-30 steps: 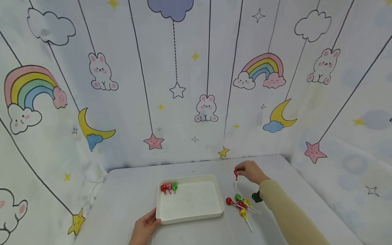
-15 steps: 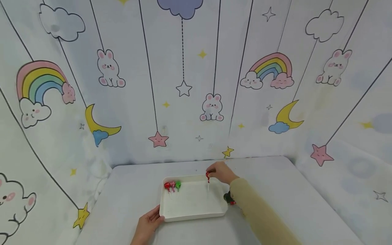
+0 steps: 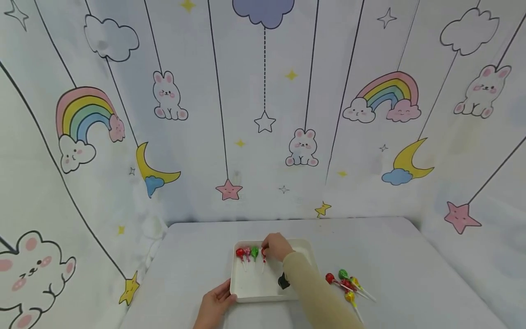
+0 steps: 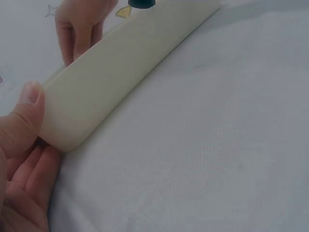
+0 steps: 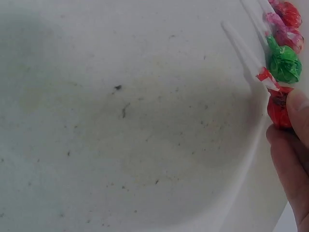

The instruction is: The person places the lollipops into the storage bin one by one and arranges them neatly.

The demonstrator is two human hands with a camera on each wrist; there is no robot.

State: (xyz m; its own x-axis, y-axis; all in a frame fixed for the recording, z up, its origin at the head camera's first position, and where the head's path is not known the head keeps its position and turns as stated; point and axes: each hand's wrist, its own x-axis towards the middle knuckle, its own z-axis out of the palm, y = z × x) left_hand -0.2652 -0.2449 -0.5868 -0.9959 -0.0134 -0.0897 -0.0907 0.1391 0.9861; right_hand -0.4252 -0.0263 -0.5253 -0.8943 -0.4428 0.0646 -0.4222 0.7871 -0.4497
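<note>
My right hand (image 3: pixel 279 247) pinches the head of a red lollipop (image 5: pixel 280 107) between thumb and fingers, inside the white tray (image 3: pixel 263 299) near its far wall. Just left of it in the head view, a green lollipop (image 3: pixel 255 252), a pink one (image 3: pixel 247 251) and a red one (image 3: pixel 240 252) lie side by side, sticks toward me. My left hand (image 3: pixel 215 305) holds the tray's near left corner; in the left wrist view its thumb lies along the wall of the tray (image 4: pixel 96 92), with the fingers low at the corner.
Right of the tray, several loose lollipops lie in a pile on the white table (image 3: pixel 394 274), among them a green one (image 3: pixel 343 273), a red one (image 3: pixel 329 277) and a yellow one (image 3: pixel 350 297). A patterned cloth wall (image 3: pixel 279 201) stands behind the table.
My right hand has moved left from above the table beyond the pile into the tray, carrying the red lollipop beside the green one. My left hand stays on the tray's corner.
</note>
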